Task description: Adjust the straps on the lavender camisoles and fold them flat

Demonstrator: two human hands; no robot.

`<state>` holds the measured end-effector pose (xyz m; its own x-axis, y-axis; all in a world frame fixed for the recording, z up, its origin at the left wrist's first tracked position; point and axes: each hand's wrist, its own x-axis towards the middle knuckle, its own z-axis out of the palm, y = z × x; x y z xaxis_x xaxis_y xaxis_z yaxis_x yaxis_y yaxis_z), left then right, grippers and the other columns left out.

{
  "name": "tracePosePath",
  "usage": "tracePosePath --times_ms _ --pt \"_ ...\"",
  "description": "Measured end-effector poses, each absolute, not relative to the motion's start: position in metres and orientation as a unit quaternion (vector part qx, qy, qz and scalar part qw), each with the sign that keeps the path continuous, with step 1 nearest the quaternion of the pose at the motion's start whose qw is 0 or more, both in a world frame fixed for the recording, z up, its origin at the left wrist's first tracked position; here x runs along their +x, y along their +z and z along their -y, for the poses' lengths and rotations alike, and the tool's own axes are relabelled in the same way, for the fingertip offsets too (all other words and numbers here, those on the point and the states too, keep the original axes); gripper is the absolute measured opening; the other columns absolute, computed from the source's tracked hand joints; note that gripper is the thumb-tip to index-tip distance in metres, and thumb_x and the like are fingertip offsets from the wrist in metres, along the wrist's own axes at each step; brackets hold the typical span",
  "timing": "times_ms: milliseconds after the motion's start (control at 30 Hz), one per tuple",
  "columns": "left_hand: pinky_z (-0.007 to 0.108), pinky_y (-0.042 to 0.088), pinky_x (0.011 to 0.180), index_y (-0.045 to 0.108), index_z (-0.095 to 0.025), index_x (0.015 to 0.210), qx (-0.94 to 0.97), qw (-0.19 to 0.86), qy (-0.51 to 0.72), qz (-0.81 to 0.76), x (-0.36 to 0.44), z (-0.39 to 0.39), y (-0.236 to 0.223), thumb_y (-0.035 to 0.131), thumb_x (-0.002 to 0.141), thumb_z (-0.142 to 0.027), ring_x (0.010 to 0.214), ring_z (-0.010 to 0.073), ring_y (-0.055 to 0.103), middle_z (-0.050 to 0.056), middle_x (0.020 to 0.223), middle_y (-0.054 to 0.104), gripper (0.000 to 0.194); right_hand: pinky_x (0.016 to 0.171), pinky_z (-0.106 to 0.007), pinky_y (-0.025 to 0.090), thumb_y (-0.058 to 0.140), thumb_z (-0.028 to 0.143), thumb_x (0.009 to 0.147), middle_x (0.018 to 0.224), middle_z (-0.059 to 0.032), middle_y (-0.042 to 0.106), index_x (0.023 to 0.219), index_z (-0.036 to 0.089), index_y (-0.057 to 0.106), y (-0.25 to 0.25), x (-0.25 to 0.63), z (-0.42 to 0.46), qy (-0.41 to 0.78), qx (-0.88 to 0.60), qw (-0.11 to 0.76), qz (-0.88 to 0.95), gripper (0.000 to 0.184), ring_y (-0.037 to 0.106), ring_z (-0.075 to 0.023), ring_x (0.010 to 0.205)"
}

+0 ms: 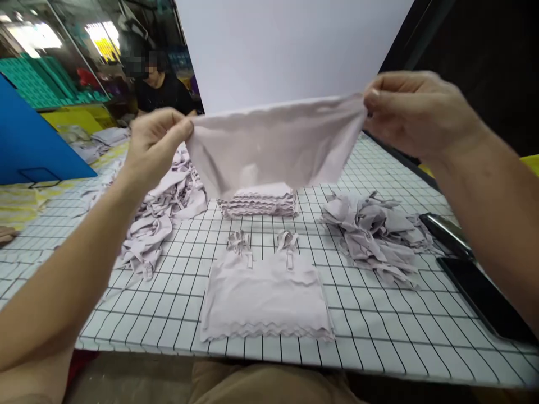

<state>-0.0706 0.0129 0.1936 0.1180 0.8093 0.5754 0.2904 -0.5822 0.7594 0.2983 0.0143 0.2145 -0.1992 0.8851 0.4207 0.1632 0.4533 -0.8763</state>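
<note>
A pale pinkish-grey piece of stretchy fabric (273, 146) hangs stretched in the air between my hands. My left hand (158, 137) pinches its upper left corner; my right hand (415, 112) pinches the upper right corner. Below it on the table lies a flat stack of strapped tops (265, 297) with wavy lower edges, their straps gathered in two bunches at the far side. Behind that sits a folded stack of the same fabric (259, 202), partly hidden by the held piece.
Loose straps and fabric heap up (168, 196) at left, with another crumpled fabric pile (374, 230) at right. A black phone (484, 297) lies near the right edge of the grid-patterned tablecloth (164, 314). A white panel (295, 50) stands behind; a person (162, 90) sits beyond at left.
</note>
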Motion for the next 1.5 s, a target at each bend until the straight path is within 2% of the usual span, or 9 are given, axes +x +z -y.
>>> tracePosePath --times_ms 100,233,367,500,633,800,867,1033,1500 --pt "0.023 0.047 0.075 0.057 -0.016 0.074 0.59 0.456 0.6 -0.289 -0.068 0.006 0.185 0.071 0.081 -0.035 0.071 0.0112 0.056 -0.003 0.068 0.061 0.024 0.069 -0.027 0.046 0.073 0.032 0.085 0.069 0.0035 0.059 0.072 0.016 0.062 0.203 0.301 -0.013 0.454 -0.381 0.511 0.622 0.024 0.055 -0.0064 0.068" --pt "0.019 0.03 0.04 0.052 -0.019 0.071 0.629 0.563 0.456 -0.281 -0.075 0.023 0.167 0.078 0.074 -0.057 0.041 0.0067 0.037 -0.007 0.051 0.045 0.047 0.057 -0.028 0.04 0.086 0.053 0.067 0.067 0.0016 0.054 0.07 0.02 0.059 0.185 0.31 -0.022 0.489 -0.384 0.468 0.628 0.043 0.048 -0.0105 0.06" --pt "0.021 0.038 0.051 0.065 -0.019 0.1 0.767 0.413 0.291 -0.395 -0.087 0.006 0.151 0.078 0.077 -0.049 0.057 0.0123 0.053 -0.001 0.071 0.062 0.04 0.065 -0.032 0.042 0.079 0.06 0.073 0.069 0.0003 0.054 0.072 0.022 0.061 0.169 0.322 -0.034 0.401 -0.416 0.425 0.697 0.042 0.049 -0.0143 0.065" --pt "0.033 0.043 0.083 0.068 -0.02 0.073 0.834 0.103 0.314 -0.441 -0.094 -0.022 0.154 0.067 0.083 -0.044 0.081 0.0202 0.057 0.003 0.076 0.066 0.026 0.08 -0.04 0.045 0.07 0.055 0.083 0.077 -0.0033 0.06 0.074 0.022 0.067 0.164 0.328 -0.049 0.23 -0.454 0.381 0.772 0.034 0.054 -0.0192 0.077" --pt "0.049 0.027 0.106 0.072 -0.025 0.075 0.829 -0.035 0.365 -0.423 -0.095 -0.015 0.162 0.072 0.078 -0.035 0.105 0.0306 0.056 0.005 0.079 0.068 0.011 0.095 -0.052 0.042 0.068 0.038 0.088 0.086 -0.008 0.065 0.079 0.023 0.069 0.161 0.324 -0.031 0.018 -0.434 0.412 0.801 0.018 0.057 -0.0285 0.098" --pt "0.054 0.017 0.108 0.074 -0.028 0.102 0.83 -0.078 0.324 -0.447 -0.098 0.04 0.105 0.072 0.082 -0.029 0.101 0.0326 0.057 0.006 0.085 0.071 0.02 0.109 -0.062 0.029 0.067 0.03 0.09 0.088 -0.0048 0.072 0.082 0.029 0.069 0.104 0.313 0.037 -0.037 -0.371 0.34 0.863 0.008 0.055 -0.034 0.113" --pt "0.054 0.022 0.102 0.073 -0.026 0.085 0.837 -0.06 0.302 -0.452 -0.097 0.064 0.064 0.069 0.085 -0.026 0.096 0.0326 0.058 0.006 0.08 0.069 0.004 0.108 -0.062 0.028 0.066 0.027 0.09 0.087 -0.0039 0.073 0.085 0.028 0.069 0.063 0.308 0.062 0.003 -0.384 0.302 0.872 0.006 0.057 -0.0329 0.108" --pt "0.048 0.03 0.089 0.068 -0.023 0.075 0.834 -0.073 0.26 -0.481 -0.089 0.115 -0.011 0.063 0.087 -0.016 0.095 0.0319 0.057 0.008 0.082 0.065 0.015 0.098 -0.059 0.034 0.059 0.022 0.091 0.085 -0.0076 0.071 0.102 0.023 0.07 -0.014 0.297 0.102 0.039 -0.449 0.268 0.851 0.016 0.057 -0.0316 0.097" --pt "0.043 0.036 0.084 0.063 -0.02 0.085 0.87 -0.04 0.198 -0.45 -0.102 0.181 -0.039 0.048 0.075 0.005 0.084 0.0243 0.062 0.005 0.088 0.067 0.031 0.103 -0.059 0.035 0.061 0.009 0.089 0.084 -0.0049 0.061 0.085 0.019 0.068 -0.042 0.279 0.189 -0.022 -0.401 0.299 0.866 0.013 0.054 -0.0213 0.09"
